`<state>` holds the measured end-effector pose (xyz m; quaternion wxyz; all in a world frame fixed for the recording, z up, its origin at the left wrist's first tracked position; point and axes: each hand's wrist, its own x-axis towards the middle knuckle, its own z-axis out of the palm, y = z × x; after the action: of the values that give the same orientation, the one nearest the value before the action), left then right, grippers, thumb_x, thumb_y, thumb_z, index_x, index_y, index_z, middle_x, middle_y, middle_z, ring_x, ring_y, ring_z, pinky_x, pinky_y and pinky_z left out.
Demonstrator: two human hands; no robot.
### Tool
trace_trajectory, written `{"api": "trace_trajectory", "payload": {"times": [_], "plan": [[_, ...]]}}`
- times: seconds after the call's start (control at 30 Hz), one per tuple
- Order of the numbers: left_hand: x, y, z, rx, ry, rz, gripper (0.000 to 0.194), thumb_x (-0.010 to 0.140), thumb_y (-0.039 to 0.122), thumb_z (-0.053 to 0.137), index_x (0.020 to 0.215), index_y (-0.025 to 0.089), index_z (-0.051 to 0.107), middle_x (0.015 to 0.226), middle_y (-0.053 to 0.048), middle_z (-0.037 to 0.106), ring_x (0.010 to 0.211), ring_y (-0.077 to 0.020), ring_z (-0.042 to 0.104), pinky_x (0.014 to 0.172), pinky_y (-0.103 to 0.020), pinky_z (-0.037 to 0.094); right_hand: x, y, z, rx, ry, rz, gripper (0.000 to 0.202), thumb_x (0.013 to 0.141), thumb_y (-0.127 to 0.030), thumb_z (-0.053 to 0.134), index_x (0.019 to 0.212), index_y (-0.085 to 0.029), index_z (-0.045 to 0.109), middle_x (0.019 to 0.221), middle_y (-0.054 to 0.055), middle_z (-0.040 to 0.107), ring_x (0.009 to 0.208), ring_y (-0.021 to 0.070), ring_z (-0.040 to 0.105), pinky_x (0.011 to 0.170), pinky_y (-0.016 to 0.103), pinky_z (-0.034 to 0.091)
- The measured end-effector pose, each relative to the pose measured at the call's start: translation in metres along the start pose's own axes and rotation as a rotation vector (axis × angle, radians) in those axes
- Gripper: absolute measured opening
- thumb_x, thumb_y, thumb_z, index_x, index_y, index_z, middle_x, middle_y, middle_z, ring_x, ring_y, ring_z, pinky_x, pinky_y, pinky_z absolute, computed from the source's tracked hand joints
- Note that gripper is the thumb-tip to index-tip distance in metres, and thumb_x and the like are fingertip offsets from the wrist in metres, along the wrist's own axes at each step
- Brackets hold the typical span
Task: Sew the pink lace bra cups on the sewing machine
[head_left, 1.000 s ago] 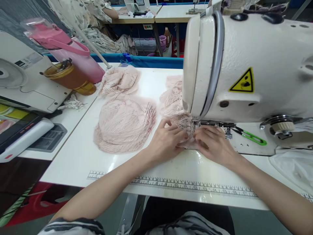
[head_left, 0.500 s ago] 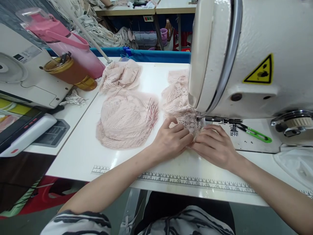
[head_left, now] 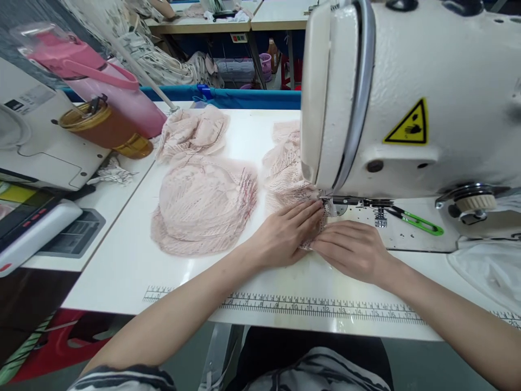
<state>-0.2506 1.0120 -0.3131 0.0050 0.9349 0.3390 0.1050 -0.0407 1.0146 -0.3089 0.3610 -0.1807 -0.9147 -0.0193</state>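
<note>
A pale pink piece of lace fabric (head_left: 287, 168) runs under the needle area of a white sewing machine (head_left: 407, 81). My left hand (head_left: 283, 233) lies flat on the lace just in front of the presser foot (head_left: 325, 200), fingers stretched toward it. To its right, my right hand (head_left: 352, 247) pinches the near edge of the same lace between thumb and fingers. The lace between the two hands is mostly covered by them. Left of my hands rests a stack of pink lace pieces (head_left: 207, 206), with a crumpled lace bundle (head_left: 195, 130) behind it.
Green thread snips (head_left: 421, 222) lie on the machine bed at right. A printed ruler (head_left: 285, 305) follows the table's front edge. At left stand a pink bottle (head_left: 101, 81), a brown cup (head_left: 101, 127) and another machine (head_left: 40, 136). White fabric (head_left: 488, 269) lies far right.
My left hand has gone from pinching the lace with curled fingers to lying flat on it, nearer the presser foot. My right hand still pinches the edge. The view has shifted slightly.
</note>
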Motion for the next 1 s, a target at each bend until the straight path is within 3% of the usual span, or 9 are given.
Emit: {"api": "trace_trajectory", "payload": {"times": [0.7, 1.0], "plan": [[0.002, -0.018, -0.014, -0.026, -0.016, 0.04, 0.059, 0.084, 0.029, 0.058, 0.14, 0.015, 0.049, 0.141, -0.009, 0.052, 0.134, -0.0258, 0.046, 0.113, -0.045, 0.038, -0.001, 0.0, 0.006, -0.014, 0.028, -0.039, 0.015, 0.089, -0.007, 0.058, 0.085, -0.017, 0.068, 0.083, -0.006, 0.074, 0.078, 0.0091, 0.069, 0.064, 0.021, 0.054], [0.005, -0.014, -0.013, 0.018, -0.007, 0.017, 0.058, 0.081, 0.027, 0.056, 0.138, 0.014, 0.051, 0.139, -0.01, 0.054, 0.133, -0.0257, 0.047, 0.114, -0.045, 0.037, -0.005, 0.001, 0.007, -0.042, 0.013, -0.021, 0.018, 0.087, -0.003, 0.057, 0.083, -0.017, 0.067, 0.079, -0.006, 0.073, 0.077, 0.0096, 0.068, 0.068, 0.021, 0.055]]}}
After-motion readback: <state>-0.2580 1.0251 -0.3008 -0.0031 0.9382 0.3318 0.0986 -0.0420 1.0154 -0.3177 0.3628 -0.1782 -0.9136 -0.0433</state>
